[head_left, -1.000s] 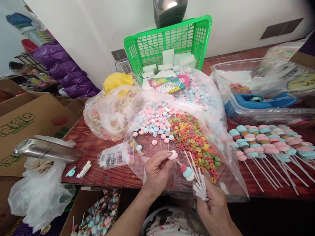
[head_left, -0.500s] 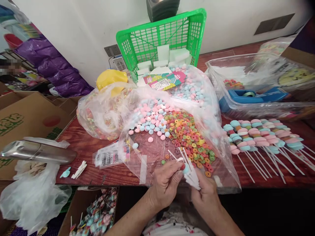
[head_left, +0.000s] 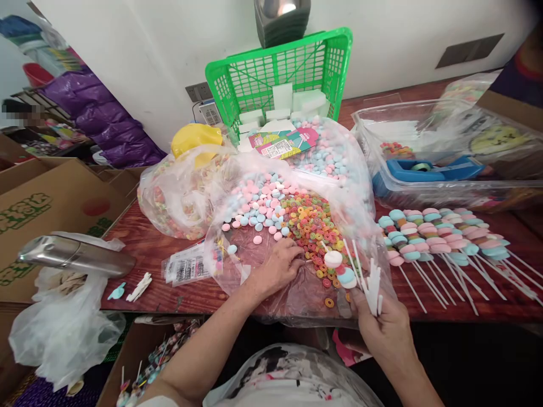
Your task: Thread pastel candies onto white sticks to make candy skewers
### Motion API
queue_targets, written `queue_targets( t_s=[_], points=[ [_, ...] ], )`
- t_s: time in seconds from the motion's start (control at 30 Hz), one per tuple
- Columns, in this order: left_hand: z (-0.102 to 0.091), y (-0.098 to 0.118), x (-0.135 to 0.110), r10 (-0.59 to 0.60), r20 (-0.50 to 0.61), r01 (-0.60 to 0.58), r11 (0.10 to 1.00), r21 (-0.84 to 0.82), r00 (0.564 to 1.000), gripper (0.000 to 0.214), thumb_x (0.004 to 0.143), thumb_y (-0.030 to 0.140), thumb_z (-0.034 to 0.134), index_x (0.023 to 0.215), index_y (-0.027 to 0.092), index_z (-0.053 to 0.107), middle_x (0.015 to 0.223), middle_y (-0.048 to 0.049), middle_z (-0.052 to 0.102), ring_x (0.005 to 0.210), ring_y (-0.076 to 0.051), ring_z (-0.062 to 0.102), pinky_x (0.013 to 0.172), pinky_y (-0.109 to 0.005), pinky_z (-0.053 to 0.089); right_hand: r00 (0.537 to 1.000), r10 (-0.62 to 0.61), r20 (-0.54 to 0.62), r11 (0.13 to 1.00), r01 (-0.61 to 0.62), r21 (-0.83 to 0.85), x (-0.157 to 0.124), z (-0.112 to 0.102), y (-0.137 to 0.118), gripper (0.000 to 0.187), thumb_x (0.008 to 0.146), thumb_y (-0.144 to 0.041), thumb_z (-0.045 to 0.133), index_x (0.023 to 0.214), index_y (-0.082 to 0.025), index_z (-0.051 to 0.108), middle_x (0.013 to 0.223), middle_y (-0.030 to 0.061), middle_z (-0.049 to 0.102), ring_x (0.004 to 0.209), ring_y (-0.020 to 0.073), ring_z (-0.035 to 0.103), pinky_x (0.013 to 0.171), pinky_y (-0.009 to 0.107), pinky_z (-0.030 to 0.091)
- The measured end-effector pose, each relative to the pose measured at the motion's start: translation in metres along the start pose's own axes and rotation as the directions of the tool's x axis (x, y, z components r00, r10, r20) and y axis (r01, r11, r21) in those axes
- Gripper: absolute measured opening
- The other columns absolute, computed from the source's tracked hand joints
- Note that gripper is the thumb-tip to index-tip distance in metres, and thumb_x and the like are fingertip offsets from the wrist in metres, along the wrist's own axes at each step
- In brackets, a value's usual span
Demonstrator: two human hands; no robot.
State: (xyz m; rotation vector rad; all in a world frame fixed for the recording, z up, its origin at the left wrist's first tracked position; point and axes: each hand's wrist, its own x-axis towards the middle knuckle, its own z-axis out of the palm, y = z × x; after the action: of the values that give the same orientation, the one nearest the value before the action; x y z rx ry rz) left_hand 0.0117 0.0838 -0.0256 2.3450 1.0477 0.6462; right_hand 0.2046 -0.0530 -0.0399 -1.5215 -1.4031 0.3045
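Note:
My right hand (head_left: pixel 379 319) is closed around a bunch of white sticks (head_left: pixel 373 288). It also holds a candy skewer, with a white candy (head_left: pixel 333 259) at the top and a blue and white one (head_left: pixel 348 277) lower down; part of the skewer is hidden. My left hand (head_left: pixel 280 265) rests at the near left edge of a pile of ring gummies (head_left: pixel 311 220). Its fingers are bent together, their tips among the rings, and what they pinch is hidden. Pink, blue and white button-shaped candies (head_left: pixel 265 198) lie behind it on a clear plastic bag (head_left: pixel 275 297).
Finished-looking candy skewers (head_left: pixel 436 240) lie in rows at right, before a clear tub (head_left: pixel 449 183) with a blue tape dispenser (head_left: pixel 432 169). A green basket (head_left: pixel 278 56) stands behind. A metal flask (head_left: pixel 78 254) lies at left, above a box of candy sticks (head_left: pixel 139 362).
My left hand has left the skewer and moved left and forward to the gummy rings. My right hand has moved right with the sticks and skewer. The view has shifted slightly.

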Motion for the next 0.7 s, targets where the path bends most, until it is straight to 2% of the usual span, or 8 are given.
queue_targets(
  t_s=[0.1,0.2,0.3,0.37,0.43,0.53,0.63,0.7],
  points=[
    [-0.011,0.007,-0.01,-0.133,-0.128,0.081,0.933,-0.35,0.983,0.015,0.08,0.021,0.066,0.093,0.017,0.073,0.094,-0.0088,0.073,0.087,-0.02,0.066,0.082,-0.035,0.052,0.995,-0.051,0.087,0.999,0.051,0.012,-0.001,0.003,-0.002,0.025,0.085,-0.014,0.048,0.102,-0.018,0.066,0.069,0.0016,0.068,0.057,0.018,0.064,0.054,0.026,0.05],
    [-0.018,0.017,-0.022,-0.4,-0.056,0.227,0.624,-0.748,0.915,0.017,0.078,0.029,0.069,0.087,0.015,0.074,0.08,-0.0075,0.074,0.062,-0.015,0.064,0.062,-0.029,0.053,0.977,-0.128,0.168,0.99,0.114,0.088,-0.001,0.01,-0.011,0.025,0.084,-0.01,0.045,0.098,-0.017,0.064,0.062,-0.0011,0.064,0.051,0.0152,0.061,0.05,0.023,0.048],
    [-0.014,0.022,-0.028,-0.519,0.004,0.233,0.378,-0.896,0.855,0.022,0.073,0.033,0.075,0.081,0.013,0.073,0.069,-0.0065,0.073,0.051,-0.012,0.061,0.054,-0.025,0.051,0.967,-0.146,0.208,0.987,0.127,0.102,0.001,0.02,-0.019,0.023,0.083,-0.01,0.043,0.092,-0.017,0.063,0.058,-0.002,0.059,0.044,0.0131,0.054,0.045,0.022,0.043],
    [-0.008,0.019,-0.028,-0.567,-0.068,0.209,0.41,-0.888,0.821,0.024,0.071,0.034,0.076,0.081,0.013,0.072,0.066,-0.0048,0.072,0.051,-0.012,0.062,0.054,-0.025,0.051,0.971,-0.102,0.215,0.993,0.088,0.072,0.004,0.024,-0.018,0.02,0.084,-0.013,0.045,0.088,-0.017,0.064,0.056,-0.0023,0.058,0.043,0.0132,0.052,0.043,0.023,0.041],
    [-0.005,0.015,-0.029,-0.57,-0.177,0.201,0.537,-0.819,0.802,0.022,0.073,0.034,0.074,0.082,0.014,0.073,0.066,-0.0031,0.071,0.051,-0.012,0.06,0.052,-0.024,0.05,0.98,-0.024,0.196,0.999,0.014,0.05,0.009,0.027,-0.013,0.016,0.085,-0.02,0.048,0.078,-0.018,0.062,0.051,-0.0036,0.053,0.041,0.0131,0.049,0.041,0.023,0.039],
    [-0.013,0.014,-0.035,-0.423,-0.267,0.178,0.76,-0.625,0.866,0.013,0.076,0.028,0.07,0.08,0.017,0.074,0.072,-0.0035,0.072,0.061,-0.014,0.063,0.058,-0.025,0.052,0.985,0.085,0.151,0.993,-0.097,0.073,0.012,0.026,-0.004,0.022,0.088,-0.027,0.051,0.068,-0.02,0.057,0.047,-0.0053,0.047,0.041,0.0118,0.045,0.041,0.022,0.037],
    [-0.026,0.024,-0.048,-0.207,-0.093,0.139,0.867,-0.478,0.974,0.009,0.08,0.021,0.066,0.077,0.018,0.074,0.071,-0.0038,0.071,0.067,-0.015,0.064,0.064,-0.026,0.051,0.98,0.15,0.133,0.971,-0.171,0.168,0.008,0.025,0.002,0.026,0.089,-0.031,0.054,0.066,-0.02,0.055,0.05,-0.0049,0.046,0.043,0.011,0.043,0.042,0.023,0.036],
    [-0.029,0.033,-0.056,-0.114,0.048,0.123,0.902,-0.415,0.992,0.013,0.083,0.019,0.063,0.078,0.017,0.074,0.07,-0.004,0.069,0.065,-0.014,0.062,0.064,-0.025,0.049,0.974,0.19,0.12,0.943,-0.215,0.254,0.003,0.026,0.004,0.027,0.09,-0.032,0.055,0.066,-0.02,0.054,0.052,-0.0043,0.047,0.044,0.0107,0.042,0.042,0.023,0.035]
  ],
)
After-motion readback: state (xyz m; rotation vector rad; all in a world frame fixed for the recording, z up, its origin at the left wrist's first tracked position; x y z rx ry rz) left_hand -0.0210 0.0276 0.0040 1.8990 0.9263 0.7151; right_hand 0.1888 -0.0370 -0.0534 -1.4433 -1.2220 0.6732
